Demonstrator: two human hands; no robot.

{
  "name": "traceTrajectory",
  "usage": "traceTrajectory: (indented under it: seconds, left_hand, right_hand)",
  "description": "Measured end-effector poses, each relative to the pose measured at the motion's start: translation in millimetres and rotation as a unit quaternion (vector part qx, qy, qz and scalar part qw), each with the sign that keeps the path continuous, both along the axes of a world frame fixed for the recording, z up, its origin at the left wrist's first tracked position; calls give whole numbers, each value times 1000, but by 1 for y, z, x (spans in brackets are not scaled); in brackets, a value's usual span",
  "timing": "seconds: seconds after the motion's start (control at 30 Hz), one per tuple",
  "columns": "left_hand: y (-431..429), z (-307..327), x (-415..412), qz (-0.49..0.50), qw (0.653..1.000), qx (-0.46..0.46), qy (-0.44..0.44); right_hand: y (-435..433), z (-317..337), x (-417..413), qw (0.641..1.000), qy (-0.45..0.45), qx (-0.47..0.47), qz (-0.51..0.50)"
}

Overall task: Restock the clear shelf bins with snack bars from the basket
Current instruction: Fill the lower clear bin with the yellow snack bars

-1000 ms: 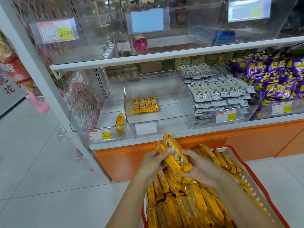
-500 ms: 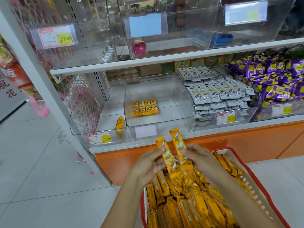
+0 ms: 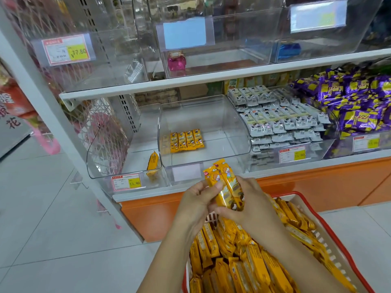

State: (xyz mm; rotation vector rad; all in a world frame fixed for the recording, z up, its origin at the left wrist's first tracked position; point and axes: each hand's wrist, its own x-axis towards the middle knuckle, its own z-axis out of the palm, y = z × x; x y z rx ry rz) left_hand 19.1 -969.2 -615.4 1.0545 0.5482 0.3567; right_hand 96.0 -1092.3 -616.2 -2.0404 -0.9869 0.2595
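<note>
Snack bars point(image 3: 224, 183) drawn together, left hand point(image 3: 196, 205) and right hand point(image 3: 252, 207) gripping them, above basket point(image 3: 296, 193) rim

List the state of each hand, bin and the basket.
basket: piled with yellow bars.
held bars: at least two, raised above the basket.
left hand: grips the held bars.
right hand: grips the held bars.
middle bin: nearly empty, four bars in a row.
left bin: one bar standing on end.
white-bar bin: full.
purple-candy bin: heaped.
</note>
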Motion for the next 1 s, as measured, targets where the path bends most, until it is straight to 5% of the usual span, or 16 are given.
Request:
traceTrajectory:
  seconds: [0.2,0.37,0.5,0.73,1.0]
  left_hand:
    - [32,48,11,39,978,205,24]
    - [89,71,8,242,852,447,126]
    - [121,58,6,267,796,499,214]
    - [132,22,10,225,833,483,151]
    - [136,14,10,236,853,452,116]
  right_hand:
    - [34,43,36,998,-56,15,-11]
    - [95,77,89,995,-64,-74,-33]
    - [157,68,133,981,-24,-186,-46]
    - [220,16,176,943,-49,-319,-87]
    - [252,-16,188,952,-2,-277,-126]
